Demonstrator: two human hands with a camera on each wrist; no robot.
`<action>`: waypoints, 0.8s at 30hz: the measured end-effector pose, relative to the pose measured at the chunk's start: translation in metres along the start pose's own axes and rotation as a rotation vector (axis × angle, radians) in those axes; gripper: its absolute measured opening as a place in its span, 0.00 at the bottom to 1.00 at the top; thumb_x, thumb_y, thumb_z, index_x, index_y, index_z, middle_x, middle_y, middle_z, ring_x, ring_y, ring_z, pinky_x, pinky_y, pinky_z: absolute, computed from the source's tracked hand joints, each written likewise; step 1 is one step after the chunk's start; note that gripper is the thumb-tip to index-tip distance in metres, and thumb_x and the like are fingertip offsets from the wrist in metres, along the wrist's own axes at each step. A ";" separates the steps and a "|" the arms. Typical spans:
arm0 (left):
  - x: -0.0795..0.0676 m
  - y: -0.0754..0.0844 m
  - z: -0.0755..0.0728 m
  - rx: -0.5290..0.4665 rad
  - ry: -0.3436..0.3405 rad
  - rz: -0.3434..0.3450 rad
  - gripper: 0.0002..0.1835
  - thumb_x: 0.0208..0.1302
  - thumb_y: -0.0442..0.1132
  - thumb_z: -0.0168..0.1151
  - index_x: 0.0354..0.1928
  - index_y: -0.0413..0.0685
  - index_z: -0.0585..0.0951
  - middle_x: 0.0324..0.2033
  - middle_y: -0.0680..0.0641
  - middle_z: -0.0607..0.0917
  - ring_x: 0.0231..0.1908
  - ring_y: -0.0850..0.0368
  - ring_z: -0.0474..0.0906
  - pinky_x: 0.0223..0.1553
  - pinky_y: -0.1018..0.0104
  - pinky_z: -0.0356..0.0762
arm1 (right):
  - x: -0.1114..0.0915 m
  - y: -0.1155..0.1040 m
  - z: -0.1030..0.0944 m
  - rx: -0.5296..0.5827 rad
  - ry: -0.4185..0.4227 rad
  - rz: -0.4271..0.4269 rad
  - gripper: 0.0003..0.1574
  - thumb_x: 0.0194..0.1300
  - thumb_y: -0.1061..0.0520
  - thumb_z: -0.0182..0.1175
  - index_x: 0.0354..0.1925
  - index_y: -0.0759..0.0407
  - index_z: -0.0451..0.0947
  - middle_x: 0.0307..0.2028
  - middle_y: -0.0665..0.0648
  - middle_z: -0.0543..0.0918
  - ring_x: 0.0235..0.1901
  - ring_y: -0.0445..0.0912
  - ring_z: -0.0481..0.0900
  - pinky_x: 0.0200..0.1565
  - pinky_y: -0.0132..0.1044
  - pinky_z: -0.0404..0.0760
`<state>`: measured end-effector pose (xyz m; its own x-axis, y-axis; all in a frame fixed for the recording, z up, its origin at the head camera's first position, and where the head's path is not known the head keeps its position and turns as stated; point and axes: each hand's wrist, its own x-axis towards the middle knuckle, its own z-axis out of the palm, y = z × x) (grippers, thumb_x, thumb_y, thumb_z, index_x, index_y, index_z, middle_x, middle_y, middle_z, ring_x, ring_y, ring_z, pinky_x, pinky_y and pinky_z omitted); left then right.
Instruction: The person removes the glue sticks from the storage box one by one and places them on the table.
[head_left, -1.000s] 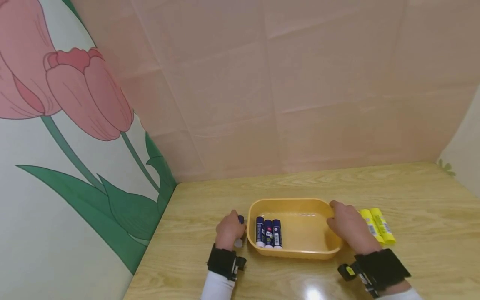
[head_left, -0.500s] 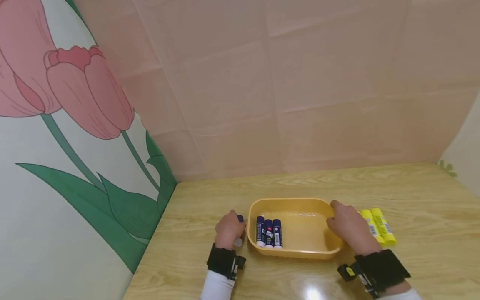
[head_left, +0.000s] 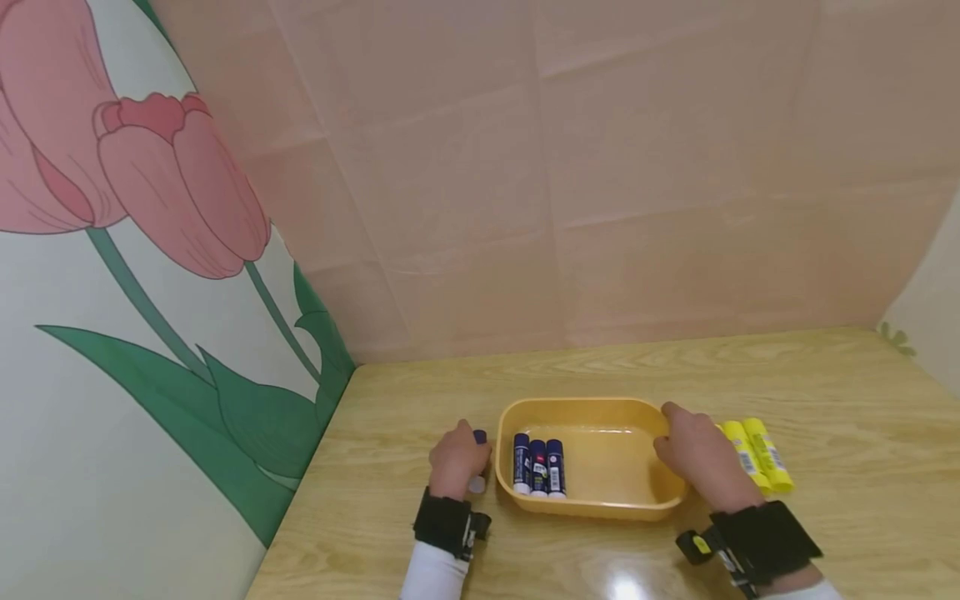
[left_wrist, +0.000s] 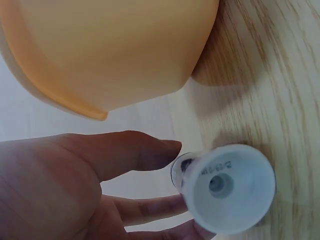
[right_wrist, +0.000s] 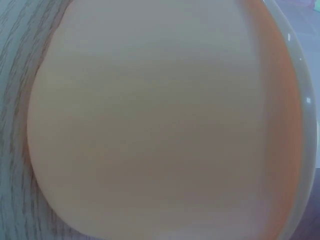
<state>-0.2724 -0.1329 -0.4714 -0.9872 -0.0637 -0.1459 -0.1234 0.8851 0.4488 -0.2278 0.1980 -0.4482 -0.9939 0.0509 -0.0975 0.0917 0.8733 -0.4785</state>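
Observation:
On the left of the yellow-orange plastic basket point(head_left: 592, 508), my left hand point(head_left: 453, 458) pinches a dark blue glue stick point(left_wrist: 230, 190) lying on the table. Its white hollow base faces the left wrist camera; the hand covers most of its body in the head view. Thumb and fingers sit on either side of it. My right hand point(head_left: 701, 460) grips the basket's right rim, with the thumb over the inside. The right wrist view shows only the basket's outer wall point(right_wrist: 150, 125). Three dark blue glue sticks point(head_left: 538, 468) lie side by side in the basket's left end.
Yellow glue sticks point(head_left: 765, 454) lie on the wooden table point(head_left: 600, 367) just right of my right hand, partly hidden by it. A pinkish sheet point(head_left: 562, 167) hangs behind the table. The left wall point(head_left: 225, 375) bears painted tulips.

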 end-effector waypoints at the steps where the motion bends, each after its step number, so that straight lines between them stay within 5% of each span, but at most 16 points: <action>1: 0.000 0.000 0.000 0.001 0.003 0.002 0.30 0.64 0.46 0.61 0.61 0.31 0.73 0.44 0.32 0.82 0.38 0.43 0.78 0.47 0.44 0.78 | 0.000 0.000 0.000 -0.001 0.002 -0.003 0.33 0.64 0.62 0.56 0.62 0.79 0.62 0.40 0.73 0.78 0.30 0.53 0.75 0.29 0.39 0.74; 15: 0.001 0.005 0.000 -0.010 0.011 -0.030 0.29 0.66 0.46 0.62 0.62 0.33 0.71 0.46 0.31 0.81 0.41 0.41 0.78 0.48 0.43 0.78 | -0.001 -0.003 -0.003 -0.004 0.006 0.001 0.32 0.65 0.62 0.56 0.62 0.79 0.62 0.39 0.72 0.78 0.30 0.54 0.75 0.29 0.39 0.75; 24: 0.004 0.002 0.002 0.050 0.060 -0.018 0.23 0.64 0.44 0.65 0.54 0.35 0.74 0.39 0.35 0.82 0.36 0.44 0.79 0.42 0.46 0.79 | -0.001 -0.002 -0.002 -0.003 0.003 -0.002 0.32 0.65 0.63 0.56 0.62 0.79 0.61 0.39 0.71 0.77 0.30 0.53 0.75 0.28 0.39 0.74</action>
<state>-0.2760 -0.1299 -0.4730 -0.9893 -0.1060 -0.0998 -0.1376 0.9052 0.4021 -0.2269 0.1966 -0.4456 -0.9943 0.0507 -0.0940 0.0896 0.8747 -0.4763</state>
